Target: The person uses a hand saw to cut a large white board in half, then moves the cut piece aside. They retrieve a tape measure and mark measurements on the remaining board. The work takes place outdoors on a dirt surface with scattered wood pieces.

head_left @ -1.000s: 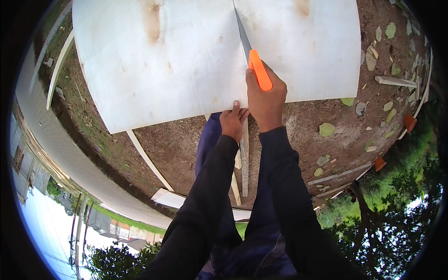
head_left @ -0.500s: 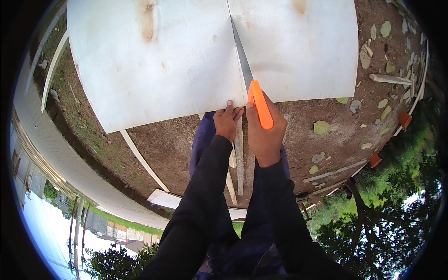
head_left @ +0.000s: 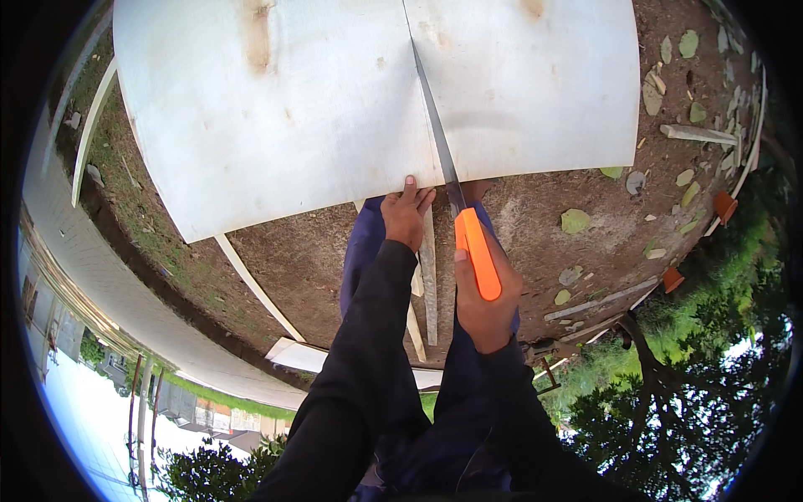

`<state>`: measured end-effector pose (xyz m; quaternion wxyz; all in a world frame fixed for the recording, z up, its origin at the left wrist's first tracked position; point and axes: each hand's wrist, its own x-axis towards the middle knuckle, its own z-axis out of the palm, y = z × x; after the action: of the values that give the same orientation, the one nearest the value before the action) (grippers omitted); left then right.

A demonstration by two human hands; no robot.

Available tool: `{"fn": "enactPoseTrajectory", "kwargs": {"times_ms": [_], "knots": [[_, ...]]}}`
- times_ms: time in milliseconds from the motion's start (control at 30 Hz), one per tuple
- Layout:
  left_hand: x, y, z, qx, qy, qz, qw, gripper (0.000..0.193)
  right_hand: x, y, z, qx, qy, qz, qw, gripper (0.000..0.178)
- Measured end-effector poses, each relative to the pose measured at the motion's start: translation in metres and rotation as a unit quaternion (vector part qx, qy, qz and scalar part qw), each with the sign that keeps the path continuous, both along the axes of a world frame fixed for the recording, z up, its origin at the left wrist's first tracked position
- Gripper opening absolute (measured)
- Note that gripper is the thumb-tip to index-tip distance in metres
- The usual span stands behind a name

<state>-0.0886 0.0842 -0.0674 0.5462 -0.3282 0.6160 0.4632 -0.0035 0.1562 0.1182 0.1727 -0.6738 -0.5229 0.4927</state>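
Note:
A large pale plywood sheet (head_left: 276,125) with brown stains fills the upper part of the view. My right hand (head_left: 488,305) is wrapped round the orange handle of a handsaw (head_left: 478,255). Its grey blade slants up and left across the sheet and sits in a cut that runs on toward the far edge. At the near edge, just left of the blade, my left hand (head_left: 405,219) grips the sheet. The thumb lies on top, and the other fingers show only in part at the edge.
Narrow wooden strips (head_left: 429,280) lie on the brown soil under and beside my legs. Another strip (head_left: 255,284) runs out from below the sheet's left side. Dry leaves (head_left: 575,221) and a short wood piece (head_left: 698,134) are scattered to the right.
My right hand has drawn the saw back toward me and slightly right, baring more blade beyond the sheet's near edge. My left hand stays at the edge.

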Motion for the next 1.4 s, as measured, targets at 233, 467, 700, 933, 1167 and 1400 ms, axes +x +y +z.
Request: {"fn": "enactPoseTrajectory", "kwargs": {"times_ms": [233,467,700,933,1167,1400], "knots": [[0.0,0.012,-0.001,-0.032,-0.023,-0.048,0.998,0.035,-0.035,0.07,-0.068,-0.079,0.039,-0.048,0.995,0.027],[0.0,0.001,-0.004,-0.005,-0.004,-0.015,1.0,0.043,0.015,-0.014,0.027,-0.036,-0.02,0.035,0.999,0.04],[0.004,0.004,-0.015,0.013,-0.014,-0.046,0.999,0.032,-0.031,0.063,-0.066,-0.085,0.028,-0.047,0.995,0.031],[0.002,0.004,-0.005,0.014,0.01,-0.007,1.0,0.042,0.017,-0.016,0.023,-0.063,-0.007,0.006,0.998,0.043],[0.003,0.01,0.0,-0.002,-0.024,-0.04,0.999,0.035,-0.035,0.073,-0.07,-0.119,0.038,-0.067,0.99,0.036],[-0.001,0.019,0.034,0.024,0.001,-0.015,1.0,0.045,0.026,-0.037,0.057,-0.055,-0.054,0.02,0.997,0.043]]}}
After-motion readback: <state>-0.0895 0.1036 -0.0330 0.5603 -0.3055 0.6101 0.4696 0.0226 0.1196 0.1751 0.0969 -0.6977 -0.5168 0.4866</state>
